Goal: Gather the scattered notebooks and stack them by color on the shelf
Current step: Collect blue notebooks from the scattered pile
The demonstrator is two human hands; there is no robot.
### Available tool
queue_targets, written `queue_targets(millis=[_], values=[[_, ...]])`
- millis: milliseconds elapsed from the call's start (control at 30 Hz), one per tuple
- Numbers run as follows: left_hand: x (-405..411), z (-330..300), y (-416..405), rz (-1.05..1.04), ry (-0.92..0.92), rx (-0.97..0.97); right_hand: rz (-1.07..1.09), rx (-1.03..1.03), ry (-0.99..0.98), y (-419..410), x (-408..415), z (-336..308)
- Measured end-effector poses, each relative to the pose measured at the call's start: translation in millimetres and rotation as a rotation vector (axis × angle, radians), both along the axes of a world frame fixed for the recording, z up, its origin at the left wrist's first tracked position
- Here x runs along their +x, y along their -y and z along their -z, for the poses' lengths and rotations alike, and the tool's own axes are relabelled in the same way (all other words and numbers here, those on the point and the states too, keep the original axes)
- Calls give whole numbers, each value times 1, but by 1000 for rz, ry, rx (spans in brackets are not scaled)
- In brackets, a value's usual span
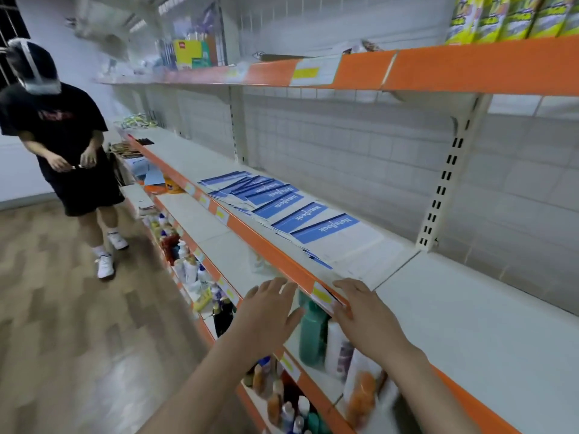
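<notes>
Left hand (pixel 269 311): open, fingers straight and spread, palm down, just in front of the orange front edge of the shelf, holding nothing.
Right hand (pixel 365 311): open too, fingers straight, fingertips at the front edge of the shelf beside the yellow price label (pixel 322 294); real contact with the edge hard to tell.
Hands together or apart: apart, the price label between them.
Notebooks (pixel 282 208): blue and white, with the word "NoteBook" on the covers, lying flat on the middle shelf (pixel 470 308), overlapping one another in a loose row along the front edge; nearest one just beyond the right hand fingertips.
Shelf to the right of the notebooks: bare white surface.
Upper shelf (pixel 470 67): orange front edge, yellow-green boxes (pixel 513 17) at the right end, mixed stationery (pixel 194 51) further left, blurred.
Lower shelves: bottles (pixel 313 333) of several colours, standing close together under the hands.
Other person (pixel 62 136): dark shirt, dark shorts and white shoes, standing on the wooden floor (pixel 62 308) at the far left end of the shelves, both hands in front of the waist.
</notes>
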State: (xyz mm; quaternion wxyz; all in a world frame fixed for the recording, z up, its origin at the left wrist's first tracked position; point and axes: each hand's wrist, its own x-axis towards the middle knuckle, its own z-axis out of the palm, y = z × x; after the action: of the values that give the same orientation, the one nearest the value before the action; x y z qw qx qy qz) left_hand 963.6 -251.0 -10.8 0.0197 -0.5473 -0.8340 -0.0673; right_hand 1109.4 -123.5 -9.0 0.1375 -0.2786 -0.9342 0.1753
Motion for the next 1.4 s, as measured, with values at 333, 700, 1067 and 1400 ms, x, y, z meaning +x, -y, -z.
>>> queue_targets(millis=[333, 700, 1067, 1400], values=[[-104, -5, -46, 76, 3, 43, 81, -22, -47, -43, -102, 1], [-189, -7, -129, 219, 81, 25, 262, -56, -29, -95, -169, -5], [-212, -6, -217, 470, 48, -42, 518, -38, 71, -123, -175, -7], [-244, 6, -244, 679, 18, -37, 860, -20, 266, -130, -233, -10]])
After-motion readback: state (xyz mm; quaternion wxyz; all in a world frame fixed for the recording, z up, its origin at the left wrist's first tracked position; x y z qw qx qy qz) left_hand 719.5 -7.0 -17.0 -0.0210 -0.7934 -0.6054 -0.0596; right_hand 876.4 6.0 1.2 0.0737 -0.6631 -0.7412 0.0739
